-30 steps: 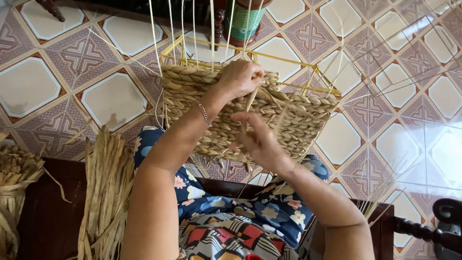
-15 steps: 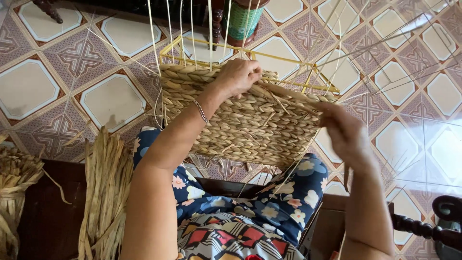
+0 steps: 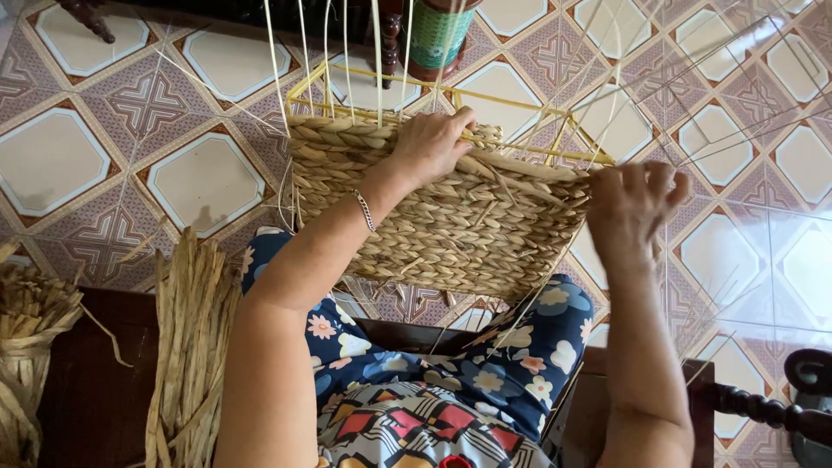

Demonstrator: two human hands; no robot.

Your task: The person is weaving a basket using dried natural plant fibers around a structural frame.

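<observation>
Basket: the half-woven basket sits tilted on the person's knees, its braided wall facing the camera, just above the flowered trousers.
Nearest in: a loose sheaf of dried straw leans by the left knee, and a second, bound bundle sits at the far left edge, both well within reach.
Left hand: the left hand lies over the top edge of the weave, fingers together and curled down on the last braided row, pinning it against the frame.
Right hand: the right hand is at the basket's right corner, fingers pinched on a strand end right where the weave stops. Tight grip, by the look of it.
Weave so far: rows of plaited straw cover the lower wall, snug and even.
What is left: the yellow wire frame shows bare above the top row, and thin upright stakes stand free past it, so I judge the wall well advanced but not closed.
Far side: a green woven-pattern cylinder stands on the patterned tiled floor beyond the basket.
</observation>
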